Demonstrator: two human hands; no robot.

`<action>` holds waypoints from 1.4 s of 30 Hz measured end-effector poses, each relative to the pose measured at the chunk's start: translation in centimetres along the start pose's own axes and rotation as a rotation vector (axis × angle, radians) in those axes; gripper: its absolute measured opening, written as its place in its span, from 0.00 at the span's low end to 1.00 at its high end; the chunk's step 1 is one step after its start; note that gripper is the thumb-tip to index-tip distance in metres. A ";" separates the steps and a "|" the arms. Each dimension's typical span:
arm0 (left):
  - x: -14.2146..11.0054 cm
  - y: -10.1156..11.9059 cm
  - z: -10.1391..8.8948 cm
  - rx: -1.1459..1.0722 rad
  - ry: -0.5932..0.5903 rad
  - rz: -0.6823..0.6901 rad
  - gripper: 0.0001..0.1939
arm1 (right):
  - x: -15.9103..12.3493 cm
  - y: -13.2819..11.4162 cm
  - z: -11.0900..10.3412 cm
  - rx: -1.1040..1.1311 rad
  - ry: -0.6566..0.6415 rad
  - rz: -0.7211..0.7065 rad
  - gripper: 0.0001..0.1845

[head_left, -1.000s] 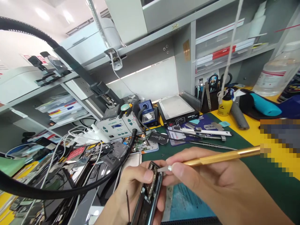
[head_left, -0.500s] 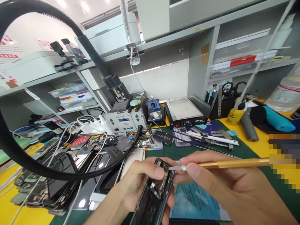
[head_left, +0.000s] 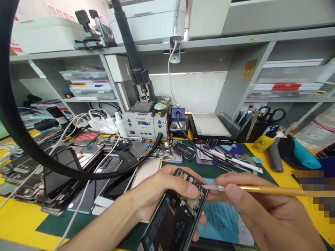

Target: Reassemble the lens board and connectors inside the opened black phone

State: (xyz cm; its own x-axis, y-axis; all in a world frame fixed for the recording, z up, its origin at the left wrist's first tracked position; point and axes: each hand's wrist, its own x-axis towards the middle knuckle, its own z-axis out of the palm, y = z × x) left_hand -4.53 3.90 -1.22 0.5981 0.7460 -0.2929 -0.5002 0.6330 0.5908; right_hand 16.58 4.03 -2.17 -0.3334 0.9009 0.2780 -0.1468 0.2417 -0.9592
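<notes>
An opened smartphone (head_left: 174,216) lies tilted in my left hand (head_left: 167,183), its inner boards and black battery area bare. My left thumb presses on the board near the upper end, and the other fingers wrap behind the frame. Between the thumb and fingers of my right hand (head_left: 256,202) is a craft knife (head_left: 264,189) with a golden handle. The knife's pointed blade meets the phone's upper right edge; whether it touches the board or the frame I cannot tell. Below both hands is a blue patterned pad (head_left: 222,221).
A thick black hose (head_left: 86,174) loops across the left side. Stacked phone parts (head_left: 60,167) lie beneath it. Behind stand a hot-air station (head_left: 143,125), a soldering iron stand (head_left: 178,123) and a heating plate (head_left: 210,127). A yellow bottle (head_left: 263,142) is at right.
The view has swung left and levelled. Both hands, phone and knife now appear further right in the picture. The blade stays at the phone's upper right edge, and more of the board shows.
</notes>
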 end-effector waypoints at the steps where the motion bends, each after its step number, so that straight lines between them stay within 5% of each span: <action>1: 0.0 0.1 0.1 0.005 0.012 0.000 0.12 | -0.1 0.1 -0.1 0.007 0.014 0.017 0.07; 6: 0.0 0.1 0.2 0.005 0.018 -0.004 0.11 | -0.1 0.1 -0.1 0.030 0.021 0.130 0.08; 30: -0.4 0.3 0.3 0.064 0.070 -0.020 0.13 | 0.3 -0.5 0.2 0.112 0.030 0.133 0.05; 42: -0.2 0.5 -0.5 -0.017 -0.095 -0.073 0.05 | 0.8 -0.6 0.5 0.191 -0.007 0.186 0.06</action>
State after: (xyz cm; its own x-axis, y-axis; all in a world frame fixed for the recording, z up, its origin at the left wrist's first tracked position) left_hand -5.20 4.16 -1.22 0.6895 0.6755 -0.2614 -0.4637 0.6889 0.5572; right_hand 15.96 4.43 -1.33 -0.3778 0.9206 0.0987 -0.2553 -0.0011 -0.9669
